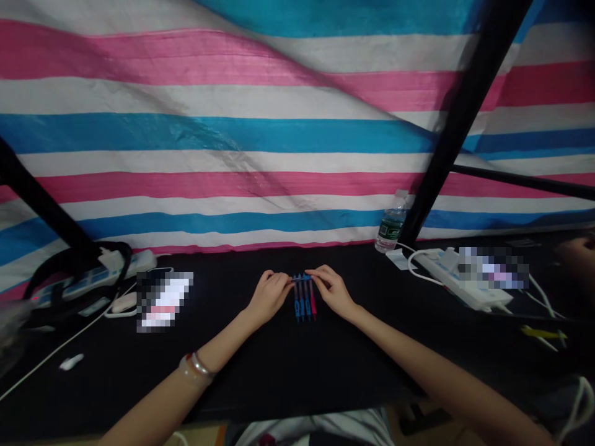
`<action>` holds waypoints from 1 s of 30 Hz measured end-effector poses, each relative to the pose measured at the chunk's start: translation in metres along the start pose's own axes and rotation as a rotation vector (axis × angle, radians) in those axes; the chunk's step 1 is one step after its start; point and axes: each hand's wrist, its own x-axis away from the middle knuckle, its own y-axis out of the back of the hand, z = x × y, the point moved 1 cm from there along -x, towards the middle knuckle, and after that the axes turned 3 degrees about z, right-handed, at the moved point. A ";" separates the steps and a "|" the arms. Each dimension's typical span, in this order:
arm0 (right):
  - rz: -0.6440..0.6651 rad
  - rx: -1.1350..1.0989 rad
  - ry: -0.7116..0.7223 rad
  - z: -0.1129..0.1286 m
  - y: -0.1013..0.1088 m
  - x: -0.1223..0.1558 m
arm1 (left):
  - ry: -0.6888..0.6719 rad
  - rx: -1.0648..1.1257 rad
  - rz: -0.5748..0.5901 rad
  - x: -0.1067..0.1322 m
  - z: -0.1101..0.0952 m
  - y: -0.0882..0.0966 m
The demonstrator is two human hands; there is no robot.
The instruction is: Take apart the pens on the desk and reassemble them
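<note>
Three blue pens and one red pen lie side by side on the black table, pointing away from me. My left hand is at their far ends on the left, thumb and fingers pinched together. From the right, my right hand reaches to the same ends, its thumb and forefinger closed close to the red pen. A thin bluish piece runs crosswise between my fingertips over the pen ends. It is too small to tell whether it is another pen.
On the left are a lit phone, a power strip, cables and a small white object. On the right stand a water bottle and another power strip. Another person's hand shows at the right edge.
</note>
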 end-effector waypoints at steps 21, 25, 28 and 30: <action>0.150 0.561 0.200 0.008 -0.005 0.003 | -0.035 -0.131 0.110 -0.003 -0.014 0.005; 0.141 0.524 0.178 0.009 -0.004 0.004 | -0.035 -0.102 0.104 -0.004 -0.016 0.006; 0.132 0.508 0.163 0.009 -0.004 0.005 | -0.030 -0.077 0.108 -0.003 -0.015 0.006; 0.128 0.500 0.154 0.008 -0.004 0.005 | -0.035 -0.040 0.097 -0.002 -0.013 0.005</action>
